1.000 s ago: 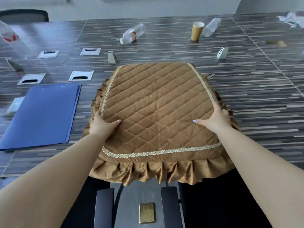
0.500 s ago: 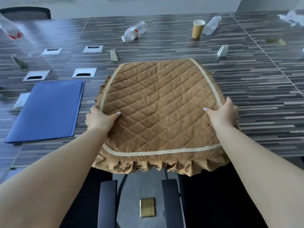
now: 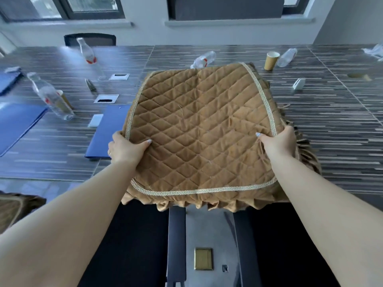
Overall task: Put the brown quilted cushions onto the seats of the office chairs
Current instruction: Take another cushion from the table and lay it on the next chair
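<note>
Brown quilted cushion point(image 3: 204, 133) gripped by both hands; paper cup point(image 3: 271, 60) upright.

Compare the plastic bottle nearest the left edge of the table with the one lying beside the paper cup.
The left bottle stands roughly upright; the bottle by the cup lies on its side. The left bottle shows a red label; no label is visible on the bottle by the cup. Both are clear plastic and rest on the striped table.

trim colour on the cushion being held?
Pale cream-gold braid edging the brown quilted cushion; head view shows it best.
</note>
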Motion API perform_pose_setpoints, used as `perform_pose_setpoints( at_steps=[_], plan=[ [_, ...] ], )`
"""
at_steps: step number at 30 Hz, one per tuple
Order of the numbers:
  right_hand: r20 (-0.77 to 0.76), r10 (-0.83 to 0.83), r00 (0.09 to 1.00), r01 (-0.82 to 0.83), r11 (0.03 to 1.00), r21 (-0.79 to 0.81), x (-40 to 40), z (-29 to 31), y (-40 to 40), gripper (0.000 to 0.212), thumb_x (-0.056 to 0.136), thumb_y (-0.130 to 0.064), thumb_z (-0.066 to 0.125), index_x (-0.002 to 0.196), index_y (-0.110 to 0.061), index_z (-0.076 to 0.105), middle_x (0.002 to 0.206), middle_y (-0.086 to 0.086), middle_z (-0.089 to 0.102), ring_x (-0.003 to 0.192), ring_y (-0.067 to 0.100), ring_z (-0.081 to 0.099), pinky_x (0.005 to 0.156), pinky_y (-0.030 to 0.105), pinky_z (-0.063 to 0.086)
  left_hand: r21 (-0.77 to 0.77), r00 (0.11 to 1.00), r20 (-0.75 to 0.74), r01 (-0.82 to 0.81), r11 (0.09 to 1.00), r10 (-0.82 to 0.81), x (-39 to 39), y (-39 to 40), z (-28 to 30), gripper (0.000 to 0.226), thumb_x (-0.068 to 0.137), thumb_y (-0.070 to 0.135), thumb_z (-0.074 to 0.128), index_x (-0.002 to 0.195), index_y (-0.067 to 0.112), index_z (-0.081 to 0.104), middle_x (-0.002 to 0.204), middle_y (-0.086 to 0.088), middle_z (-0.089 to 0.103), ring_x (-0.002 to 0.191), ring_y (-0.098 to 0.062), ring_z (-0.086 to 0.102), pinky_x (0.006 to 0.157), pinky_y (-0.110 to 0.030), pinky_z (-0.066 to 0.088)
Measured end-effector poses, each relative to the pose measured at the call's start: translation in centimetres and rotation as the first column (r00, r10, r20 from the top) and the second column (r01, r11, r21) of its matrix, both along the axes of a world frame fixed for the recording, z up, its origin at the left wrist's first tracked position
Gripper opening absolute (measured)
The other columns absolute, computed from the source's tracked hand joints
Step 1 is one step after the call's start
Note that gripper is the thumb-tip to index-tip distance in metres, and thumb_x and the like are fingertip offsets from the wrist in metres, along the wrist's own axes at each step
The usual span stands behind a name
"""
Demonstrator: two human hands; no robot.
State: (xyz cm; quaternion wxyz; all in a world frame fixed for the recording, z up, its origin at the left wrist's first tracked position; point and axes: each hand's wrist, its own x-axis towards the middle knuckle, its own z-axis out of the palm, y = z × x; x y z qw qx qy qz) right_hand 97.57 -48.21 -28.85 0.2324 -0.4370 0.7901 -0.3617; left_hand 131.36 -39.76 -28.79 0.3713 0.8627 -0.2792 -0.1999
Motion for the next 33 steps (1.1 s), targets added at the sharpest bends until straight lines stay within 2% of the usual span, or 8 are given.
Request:
perform_pose_setpoints(
  at_steps=[12,18,21,24,26,29,31,33],
  plan=[
    [0.044,0.101,0.994,-0.096,0.99,-0.099,17.2,5.4,17.7,0.068,0.075,-0.03,0.078,0.127,-0.004,0.044,0.129,0.015,0.054,0.118,0.035,0.052,0.097,0.042,0.039,-0.05,0.999,-0.039,-0.037,0.998,0.035,17.6,18.3,3.3,0.093,0.066,0.046,0.082,0.141,0.016,0.036,0.138,-0.017,0.046,0.129,-0.036,0.042,0.108,-0.048,0.037],
    [0.094,0.2,0.975,-0.18,0.966,-0.184,25.9,7.8,24.8,0.054,0.073,-0.026,0.08,0.113,-0.005,0.05,0.112,0.012,0.062,0.103,0.032,0.059,0.085,0.037,0.044,-0.047,0.995,-0.07,-0.076,0.996,0.073,26.0,26.0,4.7,0.095,0.068,0.045,0.08,0.145,0.018,0.03,0.141,-0.018,0.039,0.133,-0.037,0.037,0.11,-0.05,0.033],
    [0.105,0.271,0.957,-0.243,0.945,-0.217,30.0,9.3,27.2,0.052,0.075,-0.025,0.078,0.114,-0.005,0.05,0.104,0.007,0.06,0.099,0.027,0.059,0.078,0.029,0.04,-0.066,0.989,-0.086,-0.125,0.99,0.12,29.9,29.4,5.6,0.094,0.069,0.044,0.08,0.144,0.019,0.029,0.141,-0.019,0.039,0.132,-0.039,0.037,0.11,-0.052,0.033],
    [0.103,0.348,0.932,-0.311,0.912,-0.266,33.5,10.8,28.6,0.062,0.074,-0.028,0.078,0.122,-0.004,0.049,0.117,0.009,0.062,0.106,0.028,0.06,0.089,0.032,0.044,-0.058,0.981,-0.091,-0.176,0.983,0.17,32.7,32.1,6.4,0.09,0.073,0.042,0.078,0.145,0.018,0.029,0.142,-0.019,0.037,0.133,-0.039,0.037,0.109,-0.051,0.033],
    [0.059,0.398,0.916,-0.363,0.881,-0.303,35.6,11.8,29.5,0.059,0.072,-0.03,0.079,0.118,-0.007,0.049,0.113,0.007,0.062,0.106,0.029,0.06,0.093,0.038,0.046,-0.072,0.98,-0.089,-0.183,0.98,0.177,34.1,33.2,6.8,0.09,0.074,0.04,0.077,0.146,0.017,0.027,0.143,-0.019,0.036,0.133,-0.038,0.036,0.108,-0.05,0.035],
    [-0.063,0.491,0.869,-0.484,0.815,-0.318,38.6,13.1,30.7,0.047,0.076,-0.029,0.076,0.11,-0.01,0.049,0.097,0.003,0.059,0.097,0.03,0.061,0.079,0.036,0.045,-0.097,0.987,-0.061,-0.152,0.984,0.147,35.2,33.8,7.9,0.088,0.075,0.045,0.075,0.146,0.017,0.031,0.144,-0.019,0.04,0.135,-0.035,0.037,0.105,-0.051,0.038],
    [-0.182,0.551,0.814,-0.579,0.755,-0.307,40.5,14.0,31.6,0.049,0.079,-0.029,0.075,0.116,-0.01,0.048,0.102,0.006,0.063,0.096,0.03,0.062,0.072,0.033,0.043,-0.114,0.994,0.013,-0.108,0.988,0.11,35.0,34.0,9.1,0.08,0.08,0.045,0.07,0.145,0.016,0.033,0.145,-0.016,0.04,0.137,-0.033,0.034,0.104,-0.047,0.036],
    [-0.305,0.61,0.731,-0.681,0.681,-0.27,42.0,14.7,32.2,0.049,0.081,-0.029,0.073,0.12,-0.013,0.048,0.107,0.008,0.065,0.095,0.03,0.062,0.068,0.031,0.04,-0.212,0.989,0.138,-0.025,0.977,0.055,34.5,34.2,10.4,0.073,0.083,0.042,0.068,0.144,0.016,0.037,0.145,-0.014,0.041,0.136,-0.032,0.034,0.106,-0.045,0.033]
  ],
)
